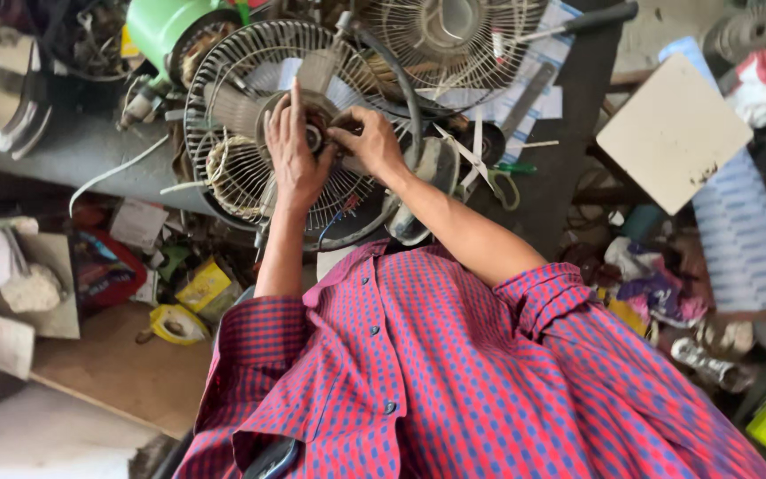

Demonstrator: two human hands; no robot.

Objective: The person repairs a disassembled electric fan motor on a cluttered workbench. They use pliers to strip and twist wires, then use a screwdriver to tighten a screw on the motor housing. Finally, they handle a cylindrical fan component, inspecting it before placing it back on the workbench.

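Lighting: soft, even daylight is falling across the whole scene; no single lamp is showing. Brightest areas: the pale square board (672,133) at upper right and the white floor patch at lower left, both nearing overexposure. Glare: a shiny metal piece (2,98) at upper left is reflecting light. Shadows: weak and diffuse, deepening under the workbench (569,168). Sharpness: the checked shirt (418,372) is reading crisply at centre; the corners are softening and smearing. Distortion: wide-angle stretching is bending things along the edges.
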